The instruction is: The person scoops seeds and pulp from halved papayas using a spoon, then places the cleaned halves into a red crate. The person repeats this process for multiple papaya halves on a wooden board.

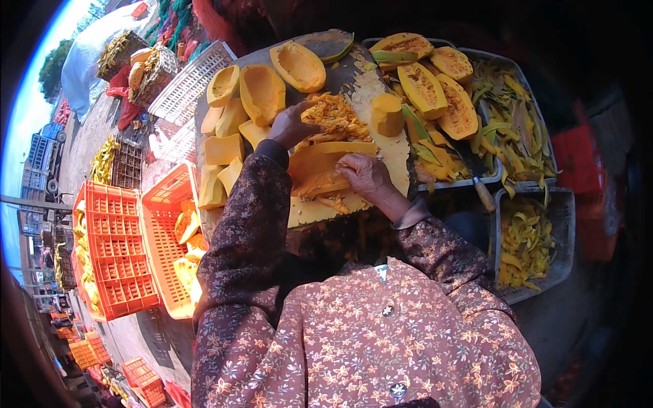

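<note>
A peeled, hollowed pumpkin piece [317,171] lies before me on the near part of a work board [395,153], with loose strands of pulp on its inner face. My right hand [370,178] is over its hollow with the fingers curled together. Whether a small tool is between those fingers is hidden. My left hand [293,125] is spread, thumb and fingers apart, at the left edge of a heap of seedy orange pulp [339,120], just beyond the piece. Peeled hollow pumpkin halves [262,94] and several cut chunks [223,149] lie left of that hand.
Unscraped pumpkin halves [421,89] fill a crate on the right, where a knife [472,166] rests with its handle over the rim. Crates of peelings [510,112] and a grey crate [566,245] stand beyond. An orange crate [168,255] with pumpkin pieces stands at left.
</note>
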A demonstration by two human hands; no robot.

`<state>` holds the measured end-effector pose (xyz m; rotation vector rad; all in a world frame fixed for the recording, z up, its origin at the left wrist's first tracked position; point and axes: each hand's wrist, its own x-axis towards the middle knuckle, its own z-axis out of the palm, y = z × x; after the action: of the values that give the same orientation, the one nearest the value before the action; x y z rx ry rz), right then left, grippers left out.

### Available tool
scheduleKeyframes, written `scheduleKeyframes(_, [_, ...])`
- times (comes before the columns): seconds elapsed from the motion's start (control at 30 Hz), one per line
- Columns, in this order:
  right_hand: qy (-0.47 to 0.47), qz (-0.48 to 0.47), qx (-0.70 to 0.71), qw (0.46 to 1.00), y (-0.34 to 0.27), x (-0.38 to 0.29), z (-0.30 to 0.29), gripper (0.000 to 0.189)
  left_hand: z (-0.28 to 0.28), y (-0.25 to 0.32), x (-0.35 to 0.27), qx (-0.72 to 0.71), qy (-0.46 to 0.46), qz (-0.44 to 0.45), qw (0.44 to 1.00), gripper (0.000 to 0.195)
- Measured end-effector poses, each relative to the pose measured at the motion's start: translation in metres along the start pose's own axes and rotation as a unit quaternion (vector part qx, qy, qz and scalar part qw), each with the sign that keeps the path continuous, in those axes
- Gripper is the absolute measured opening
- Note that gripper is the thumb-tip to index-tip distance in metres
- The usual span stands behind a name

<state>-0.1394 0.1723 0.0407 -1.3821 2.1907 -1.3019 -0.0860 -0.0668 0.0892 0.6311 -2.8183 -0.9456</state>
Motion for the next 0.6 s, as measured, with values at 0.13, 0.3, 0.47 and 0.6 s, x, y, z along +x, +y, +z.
scheduleKeyframes(0.13, [-0.01,-0.002,0.005,1.0,0.001,-0.002,0.0,0.012,0.019,0.011,0.036,0.071,-0.051,-0.011,0.996,0.104])
scheduleKeyframes(0.3, [0.008,-0.009,0.008,1.0,0.002,-0.002,0.001,0.011,0.046,0.026,0.053,0.182,-0.07,-0.008,0.981,0.114])
scheduleKeyframes(0.47, [0.015,-0.022,0.015,1.0,0.002,-0.003,-0.001,0.011,0.052,0.021,0.049,0.177,-0.055,0.04,0.982,0.083])
scheduleKeyframes(0.6, [0.008,-0.009,0.014,1.0,0.002,-0.003,-0.002,0.011,0.062,0.017,0.041,0.143,-0.028,0.052,0.988,0.056])
